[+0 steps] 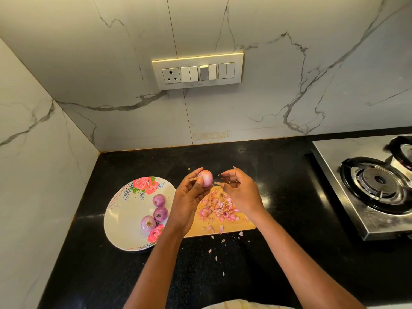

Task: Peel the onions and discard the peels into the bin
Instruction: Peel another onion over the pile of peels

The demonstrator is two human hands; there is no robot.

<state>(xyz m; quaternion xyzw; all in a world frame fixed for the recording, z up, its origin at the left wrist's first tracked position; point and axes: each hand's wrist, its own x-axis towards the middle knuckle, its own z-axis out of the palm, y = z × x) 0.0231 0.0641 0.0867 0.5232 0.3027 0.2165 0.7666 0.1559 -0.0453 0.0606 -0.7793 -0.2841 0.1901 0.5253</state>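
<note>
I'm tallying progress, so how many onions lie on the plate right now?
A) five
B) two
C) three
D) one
C: three onions lie on the plate, while a fourth onion is held in the left hand above the board.

White marble-look wall (289, 63) with grey veins, corner at left. Switch panel (197, 71) with one socket on back wall, warm light strip along its top. Black speckled surface (278, 166). Steel gas stove (367, 186) at right, black burner rings.
</note>
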